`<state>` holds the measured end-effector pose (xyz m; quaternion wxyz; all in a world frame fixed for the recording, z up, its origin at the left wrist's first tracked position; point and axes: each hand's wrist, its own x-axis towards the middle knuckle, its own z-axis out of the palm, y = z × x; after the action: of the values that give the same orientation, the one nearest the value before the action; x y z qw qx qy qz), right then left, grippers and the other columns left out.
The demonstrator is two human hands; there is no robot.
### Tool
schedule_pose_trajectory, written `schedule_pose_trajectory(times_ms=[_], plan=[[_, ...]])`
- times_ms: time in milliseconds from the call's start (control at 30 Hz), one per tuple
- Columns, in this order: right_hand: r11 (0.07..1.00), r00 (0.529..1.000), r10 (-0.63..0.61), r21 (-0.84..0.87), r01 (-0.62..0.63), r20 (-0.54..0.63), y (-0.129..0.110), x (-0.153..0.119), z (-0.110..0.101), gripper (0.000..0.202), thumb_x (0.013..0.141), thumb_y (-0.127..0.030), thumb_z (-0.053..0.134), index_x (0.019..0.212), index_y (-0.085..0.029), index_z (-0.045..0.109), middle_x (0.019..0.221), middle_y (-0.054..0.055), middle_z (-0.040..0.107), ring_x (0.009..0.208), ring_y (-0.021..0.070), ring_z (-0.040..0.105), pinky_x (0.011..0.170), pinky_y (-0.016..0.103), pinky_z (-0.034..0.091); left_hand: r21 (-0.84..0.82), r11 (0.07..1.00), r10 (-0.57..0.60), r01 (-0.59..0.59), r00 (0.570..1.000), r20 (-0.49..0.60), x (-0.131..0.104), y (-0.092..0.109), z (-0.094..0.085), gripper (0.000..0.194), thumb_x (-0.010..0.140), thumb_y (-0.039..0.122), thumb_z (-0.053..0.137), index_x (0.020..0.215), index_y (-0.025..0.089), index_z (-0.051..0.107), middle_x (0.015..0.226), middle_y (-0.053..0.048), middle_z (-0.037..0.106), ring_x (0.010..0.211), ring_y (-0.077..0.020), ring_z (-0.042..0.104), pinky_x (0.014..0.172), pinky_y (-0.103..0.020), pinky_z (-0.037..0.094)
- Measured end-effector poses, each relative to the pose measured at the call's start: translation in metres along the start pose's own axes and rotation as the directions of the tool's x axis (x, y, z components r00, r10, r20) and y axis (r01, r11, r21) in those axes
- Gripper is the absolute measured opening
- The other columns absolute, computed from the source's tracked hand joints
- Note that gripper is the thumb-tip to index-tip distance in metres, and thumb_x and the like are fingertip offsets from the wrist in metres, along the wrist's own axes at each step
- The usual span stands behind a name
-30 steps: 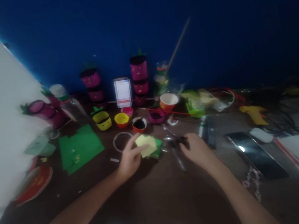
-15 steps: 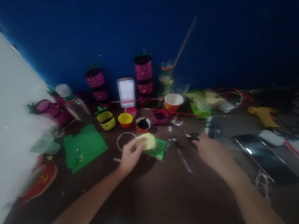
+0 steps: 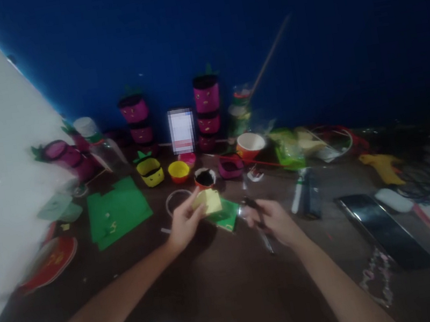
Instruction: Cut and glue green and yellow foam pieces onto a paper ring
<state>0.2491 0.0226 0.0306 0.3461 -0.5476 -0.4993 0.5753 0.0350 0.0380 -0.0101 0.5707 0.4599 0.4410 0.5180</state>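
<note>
My left hand [image 3: 186, 221] is closed on a small pale yellow sheet [image 3: 208, 201], pinched at its left side between thumb and fingers. Below that sheet lies a green square piece [image 3: 226, 215] on the table. My right hand [image 3: 272, 218] is closed around black-handled scissors [image 3: 251, 204], blurred and partly covered by the fingers. Under the right hand, a slim metallic tool [image 3: 267, 242] rests on the tabletop. A clear ring [image 3: 174, 200] lies just behind my left hand, and a dark-filled cup [image 3: 204, 178] stands beyond the yellow sheet.
Green sheets [image 3: 119, 214] with yellow scraps lie at left. Purple stacked figures [image 3: 207, 97], a lit phone [image 3: 182, 131], a yellow cup [image 3: 179, 172] and a white-lined bowl [image 3: 250, 145] line the back. A yellow glue gun [image 3: 381, 167] and a dark tablet-like device [image 3: 385, 229] lie at right.
My right hand has lifted the scissors from the table and moved left toward the yellow sheet. My left hand still holds that sheet, now tilted more upright.
</note>
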Motion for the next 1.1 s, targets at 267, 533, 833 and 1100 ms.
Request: schedule_pose_trajectory(times_ms=[267, 533, 833, 1100], plan=[[0.992, 0.973, 0.082, -0.106, -0.061, 0.214, 0.006, -0.01, 0.002, 0.047, 0.069, -0.06, 0.059, 0.064, -0.014, 0.054, 0.045, -0.002, 0.051, 0.037, 0.0049, 0.035, 0.035, 0.017, 0.021, 0.182, 0.976, 0.111, -0.123, 0.991, 0.075, 0.0, -0.004, -0.004, 0.036, 0.078, 0.028, 0.06, 0.112, 0.015, 0.064, 0.117, -0.009, 0.064, 0.105, -0.0232, 0.062, 0.09, -0.037, 0.052], [0.992, 0.956, 0.112, -0.092, -0.09, 0.272, 0.001, -0.015, 0.009, 0.046, 0.071, -0.06, 0.057, 0.065, -0.015, 0.054, 0.046, -0.002, 0.052, 0.037, 0.0056, 0.035, 0.035, 0.018, 0.021, 0.033, 0.999, -0.006, 0.004, 0.996, 0.086, -0.004, -0.002, 0.001, 0.03, 0.077, 0.034, 0.062, 0.097, 0.014, 0.071, 0.095, -0.008, 0.071, 0.072, -0.0166, 0.068, 0.07, -0.035, 0.061], [0.992, 0.956, 0.043, -0.127, -0.006, 0.29, 0.006, -0.015, 0.013, 0.044, 0.073, -0.058, 0.057, 0.062, -0.015, 0.052, 0.048, -0.002, 0.051, 0.044, 0.0072, 0.041, 0.043, 0.02, 0.028, 0.051, 0.999, -0.018, 0.011, 0.99, 0.14, -0.006, 0.006, 0.002, 0.032, 0.077, 0.036, 0.063, 0.099, 0.013, 0.07, 0.09, -0.008, 0.07, 0.069, -0.0142, 0.065, 0.067, -0.032, 0.06], [0.991, 0.95, 0.048, -0.136, -0.005, 0.309, 0.0, -0.016, 0.009, 0.046, 0.074, -0.06, 0.056, 0.062, -0.015, 0.052, 0.048, -0.002, 0.05, 0.043, 0.0071, 0.04, 0.042, 0.02, 0.028, 0.245, 0.965, 0.033, -0.089, 0.974, 0.222, -0.008, 0.009, -0.002, 0.027, 0.083, 0.031, 0.055, 0.101, 0.015, 0.068, 0.09, -0.007, 0.071, 0.064, -0.0134, 0.067, 0.061, -0.023, 0.055]])
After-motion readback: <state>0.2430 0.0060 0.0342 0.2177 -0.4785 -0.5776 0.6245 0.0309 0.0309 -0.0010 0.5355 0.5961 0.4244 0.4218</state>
